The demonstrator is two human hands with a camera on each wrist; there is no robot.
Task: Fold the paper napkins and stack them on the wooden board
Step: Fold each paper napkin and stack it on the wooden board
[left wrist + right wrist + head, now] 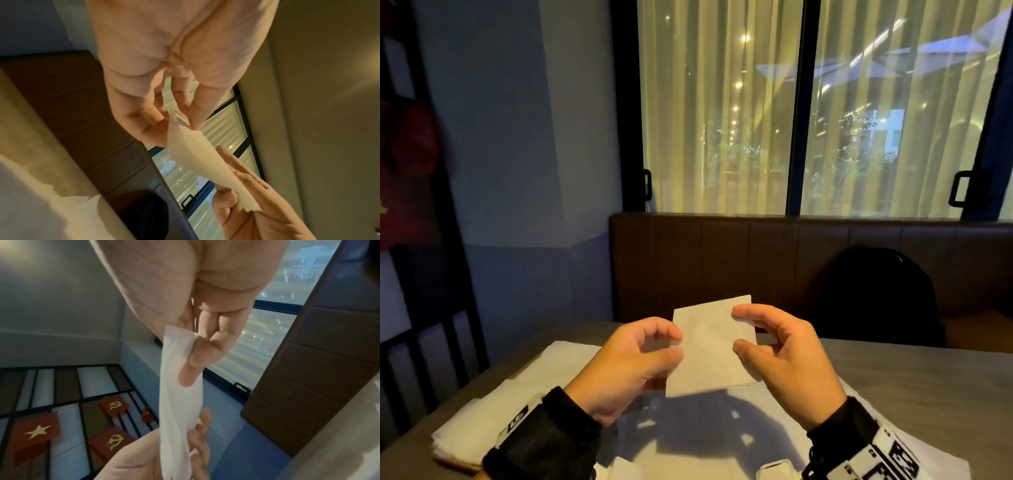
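A white paper napkin (709, 346) is held upright in the air above the table, between both hands. My left hand (640, 356) pinches its left edge with thumb and forefinger. My right hand (774, 346) pinches its right edge the same way. The left wrist view shows the napkin (197, 159) edge-on, running from my left fingers to the right hand (257, 203). The right wrist view shows the napkin (179, 394) hanging from my right thumb and fingers down to the left hand (164, 456). Folded napkins (517, 404) lie stacked on the wooden board (453, 462) at the left.
A large white sheet (756, 428) lies on the grey table (928, 370) under my hands. A brown padded bench (722, 267) stands behind the table with a black backpack (880, 294) on it. Curtained windows (722, 120) are beyond.
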